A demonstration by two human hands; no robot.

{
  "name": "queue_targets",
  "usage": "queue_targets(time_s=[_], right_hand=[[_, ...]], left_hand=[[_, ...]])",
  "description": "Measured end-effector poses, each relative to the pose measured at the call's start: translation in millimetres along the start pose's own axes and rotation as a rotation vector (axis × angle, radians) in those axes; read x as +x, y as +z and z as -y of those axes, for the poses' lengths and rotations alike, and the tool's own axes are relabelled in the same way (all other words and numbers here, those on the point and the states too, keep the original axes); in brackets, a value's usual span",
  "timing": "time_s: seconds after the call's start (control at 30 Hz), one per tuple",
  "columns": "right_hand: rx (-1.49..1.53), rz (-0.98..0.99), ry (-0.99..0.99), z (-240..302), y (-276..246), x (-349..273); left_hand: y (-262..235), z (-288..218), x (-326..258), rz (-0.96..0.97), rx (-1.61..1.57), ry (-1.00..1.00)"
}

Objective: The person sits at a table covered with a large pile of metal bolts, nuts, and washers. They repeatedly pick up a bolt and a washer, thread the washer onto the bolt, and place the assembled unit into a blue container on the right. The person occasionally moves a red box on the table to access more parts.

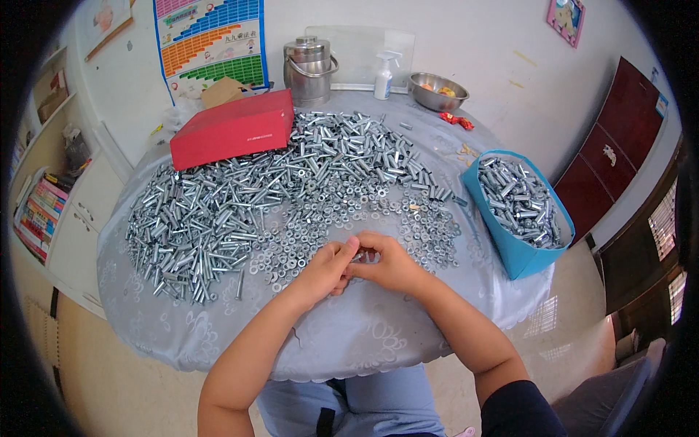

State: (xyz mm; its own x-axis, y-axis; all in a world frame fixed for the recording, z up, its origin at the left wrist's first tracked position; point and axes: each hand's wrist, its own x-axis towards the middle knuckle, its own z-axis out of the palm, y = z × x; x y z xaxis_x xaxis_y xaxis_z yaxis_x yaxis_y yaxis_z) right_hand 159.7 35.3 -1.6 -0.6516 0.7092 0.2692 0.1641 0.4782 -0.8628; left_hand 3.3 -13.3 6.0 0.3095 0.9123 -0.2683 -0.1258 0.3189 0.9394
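Observation:
Above the near half of the table, my left hand [328, 271] and my right hand [389, 266] meet with fingers closed. Pinched between their fingertips is a small silver metal part [360, 256], mostly covered by the fingers, so its exact kind is hidden. Just beyond both hands lie loose nuts and washers [295, 237], spread in a wide band. More washers [433, 237] are scattered beside my right hand. To the left spreads a large heap of long bolts [200, 226]. Short metal sleeves [357, 146] are piled at the back.
A blue fabric bin [510, 255] full of assembled-looking metal fasteners [520, 200] stands at the table's right edge. The red box [233, 131] rests tilted on the heap. Behind are a steel pot [307, 73], a spray bottle [384, 76] and a metal bowl [437, 93] with fruit.

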Motion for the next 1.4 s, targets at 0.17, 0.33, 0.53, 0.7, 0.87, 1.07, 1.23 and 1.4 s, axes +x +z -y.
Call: queue_targets(time_s=[0.17, 0.33, 0.53, 0.7, 0.87, 1.07, 1.23, 1.4], right_hand=[[-0.061, -0.075, -0.109, 3, 2, 0], [-0.007, -0.094, -0.123, 11, 2, -1], [-0.281, -0.351, -0.057, 12, -42, -6], [-0.698, -0.475, 0.081, -11, -63, -12], [-0.813, -0.374, 0.286, -17, -71, -20], [-0.886, -0.397, 0.360, -15, -79, -27], [-0.879, -0.391, 0.438, -11, -85, -30], [-0.847, -0.342, 0.449, -13, -87, -30]], left_hand=[[0, 12, 6, -0.173, 0.110, 0.117], [-3, 11, 7, -0.274, 0.211, 0.248], [-5, -12, -4, -0.292, 0.123, 0.197], [-10, -11, -5, -0.336, 0.053, 0.163], [-14, -9, -2, -0.303, -0.012, 0.131], [-9, -11, -5, -0.308, 0.054, 0.128], [-10, -11, -5, -0.328, 0.095, 0.153], [-8, -13, -6, -0.335, 0.107, 0.163]])
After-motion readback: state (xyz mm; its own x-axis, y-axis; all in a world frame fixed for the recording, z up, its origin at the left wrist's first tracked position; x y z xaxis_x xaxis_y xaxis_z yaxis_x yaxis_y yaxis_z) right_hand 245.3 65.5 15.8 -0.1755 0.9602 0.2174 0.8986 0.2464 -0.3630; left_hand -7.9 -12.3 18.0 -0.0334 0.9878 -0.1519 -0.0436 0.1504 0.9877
